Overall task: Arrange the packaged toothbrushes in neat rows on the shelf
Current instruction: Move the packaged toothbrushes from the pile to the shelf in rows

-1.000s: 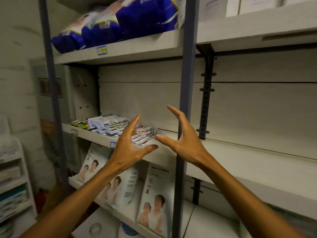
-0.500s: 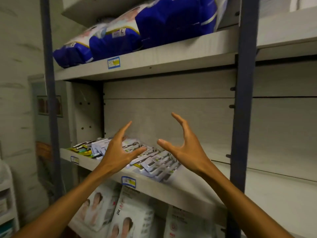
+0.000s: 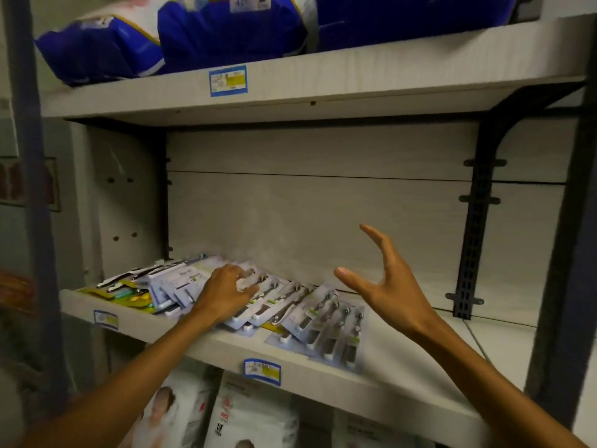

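At the far left of the pale wooden middle shelf (image 3: 200, 345) lie some flat yellow and green packets (image 3: 129, 294), partly under a loose heap of white carded toothbrush packs (image 3: 179, 282). These overlap one another at different angles, some with dark handles pointing to the back corner. This part is not yet in order, as I judge it.

The left hand (image 3: 226, 294) rests on top of the packs near the middle of the pile. Its fingers are bent down onto the cards and seem to press or pull them. The picture is blurred there, so I cannot tell if they really pinch one pack or only lie on it.

To the right of this hand a fanned row of blister-packed toothbrushes (image 3: 318, 318) lies on the shelf. They lean on each other like fallen tiles, and the last ones reach near the front edge, above a blue and yellow price label (image 3: 262, 371). They make a rough line, but it is slanted and uneven.

The right hand (image 3: 384, 286) hovers above the shelf, just right of this row, with fingers and thumb spread wide and holding nothing. The shelf further right is bare wood up to the black metal bracket (image 3: 471, 227).

The task looks to be at an early stage: the packs are on the right shelf, but straight rows are still to be made.
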